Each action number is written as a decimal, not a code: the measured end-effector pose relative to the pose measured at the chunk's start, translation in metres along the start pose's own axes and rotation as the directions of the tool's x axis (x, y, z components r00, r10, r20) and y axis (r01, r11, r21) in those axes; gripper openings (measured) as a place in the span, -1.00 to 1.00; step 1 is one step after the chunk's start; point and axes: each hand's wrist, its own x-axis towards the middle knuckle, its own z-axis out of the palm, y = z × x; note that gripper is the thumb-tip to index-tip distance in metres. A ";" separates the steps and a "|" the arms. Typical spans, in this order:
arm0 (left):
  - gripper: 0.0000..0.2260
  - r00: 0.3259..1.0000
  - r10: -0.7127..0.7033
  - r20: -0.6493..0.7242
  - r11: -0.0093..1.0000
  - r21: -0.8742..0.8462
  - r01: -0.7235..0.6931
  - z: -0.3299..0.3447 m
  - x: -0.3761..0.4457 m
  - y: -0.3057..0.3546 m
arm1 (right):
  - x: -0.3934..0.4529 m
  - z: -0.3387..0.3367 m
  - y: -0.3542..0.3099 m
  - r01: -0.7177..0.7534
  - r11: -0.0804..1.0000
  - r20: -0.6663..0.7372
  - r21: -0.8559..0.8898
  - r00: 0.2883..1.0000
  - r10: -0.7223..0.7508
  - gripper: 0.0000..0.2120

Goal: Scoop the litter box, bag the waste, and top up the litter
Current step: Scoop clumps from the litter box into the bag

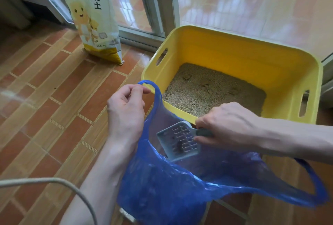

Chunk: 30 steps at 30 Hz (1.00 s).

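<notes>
A yellow litter box (252, 59) with handle slots stands on the tiled floor, holding grainy beige litter (212, 91) with a few clumps on top. In front of it hangs a blue plastic bag (162, 188), its mouth held wide. My left hand (126, 109) pinches one bag handle loop and lifts it. My right hand (228, 125) grips the handle of a grey slotted scoop (178, 140), which is tilted inside the bag's mouth with small dark bits on its slots. The bag's other handle droops at the right.
A white and yellow sack of cat litter (93, 17) stands upright at the back left, against a sliding door frame (158, 8). A pale cord (54, 183) curves across the lower left floor. Brown tiles stretch to the left.
</notes>
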 end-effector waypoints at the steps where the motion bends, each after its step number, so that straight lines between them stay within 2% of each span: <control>1: -0.79 1.000 0.003 0.005 1.000 0.005 -0.003 0.000 0.000 0.000 | 0.006 0.003 -0.004 0.016 0.999 0.011 -0.052 1.000 -0.016 -0.63; 5: -0.78 0.999 0.013 0.034 1.000 0.015 -0.014 0.002 -0.002 -0.001 | 0.027 0.015 -0.019 0.022 0.980 0.039 -0.199 0.999 -0.015 -0.72; 13: -0.76 0.998 0.023 0.055 1.000 0.008 -0.023 -0.001 -0.003 -0.002 | 0.028 0.026 -0.024 -0.026 0.970 0.045 -0.241 0.998 0.038 -0.81; 16: -0.75 0.998 0.019 0.061 1.000 -0.003 -0.019 -0.001 -0.003 -0.005 | 0.023 0.026 -0.019 -0.052 0.974 0.027 -0.220 0.998 0.059 -0.80; 24: -0.76 0.998 0.017 0.057 1.000 -0.025 -0.016 0.002 -0.001 -0.007 | -0.001 0.003 0.002 -0.143 0.989 -0.061 -0.025 0.988 0.141 -0.55; 30: -0.77 0.999 0.012 0.046 0.999 -0.035 -0.011 0.003 -0.001 -0.007 | -0.020 -0.023 0.039 -0.304 0.946 -0.130 0.110 0.940 0.317 -0.56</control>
